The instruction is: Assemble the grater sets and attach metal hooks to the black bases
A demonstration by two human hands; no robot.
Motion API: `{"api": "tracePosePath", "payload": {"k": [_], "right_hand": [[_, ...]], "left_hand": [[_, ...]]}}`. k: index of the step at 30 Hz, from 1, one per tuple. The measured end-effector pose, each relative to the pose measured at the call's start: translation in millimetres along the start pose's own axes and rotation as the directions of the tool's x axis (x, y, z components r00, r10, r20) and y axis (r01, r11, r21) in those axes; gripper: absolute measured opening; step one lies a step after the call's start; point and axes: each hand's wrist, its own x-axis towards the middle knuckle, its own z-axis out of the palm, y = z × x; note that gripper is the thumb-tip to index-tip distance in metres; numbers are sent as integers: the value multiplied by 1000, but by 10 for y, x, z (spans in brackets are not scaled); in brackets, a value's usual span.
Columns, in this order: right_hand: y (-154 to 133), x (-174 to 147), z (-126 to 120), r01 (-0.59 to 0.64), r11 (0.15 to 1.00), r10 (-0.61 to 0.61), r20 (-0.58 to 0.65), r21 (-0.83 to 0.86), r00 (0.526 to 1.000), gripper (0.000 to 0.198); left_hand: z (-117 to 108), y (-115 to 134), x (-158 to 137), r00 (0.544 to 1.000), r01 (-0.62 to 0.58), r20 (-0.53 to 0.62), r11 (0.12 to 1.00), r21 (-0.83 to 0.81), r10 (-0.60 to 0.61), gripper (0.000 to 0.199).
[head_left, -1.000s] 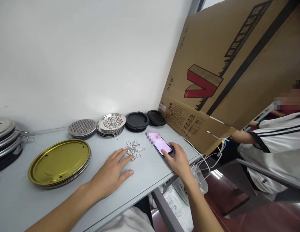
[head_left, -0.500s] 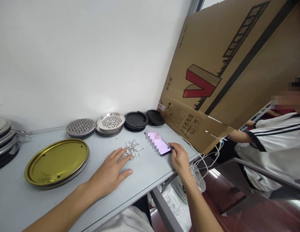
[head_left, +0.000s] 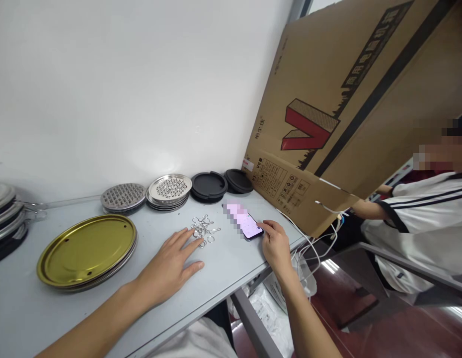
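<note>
My left hand (head_left: 167, 267) lies flat on the grey table (head_left: 223, 263), fingers spread, fingertips just short of a small pile of metal wire rings (head_left: 204, 229). My right hand (head_left: 276, 244) rests at the table's front right corner, its fingers touching the near end of a phone (head_left: 244, 221) that lies face up with a lit screen. Neither hand holds anything.
A stack of gold round trays (head_left: 87, 251) lies at left, perforated metal discs (head_left: 170, 189) and black lids (head_left: 209, 185) along the wall. A big cardboard box (head_left: 350, 109) leans at right. White cables (head_left: 316, 243) hang off the corner. Another person in a white shirt (head_left: 428, 223) sits beyond.
My right hand slid back off the phone's lower part toward the table corner, now touching only its near end. My left hand stayed put.
</note>
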Motion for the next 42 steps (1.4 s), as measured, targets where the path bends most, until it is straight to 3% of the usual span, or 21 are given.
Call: {"api": "tracePosePath", "payload": {"k": [8, 17, 42], "right_hand": [[-35, 19, -56, 7, 1000, -7, 14, 31, 1000, 42], [-156, 239, 52, 75, 994, -87, 146, 85, 986, 44], [-159, 212, 93, 132, 990, -138, 180, 49, 974, 40]], "left_hand": [[-3, 10, -12, 1000, 7, 5, 1000, 3, -7, 55], [17, -14, -12, 999, -15, -29, 1000, -15, 15, 54], [43, -27, -30, 998, -16, -54, 999, -31, 14, 54]]}}
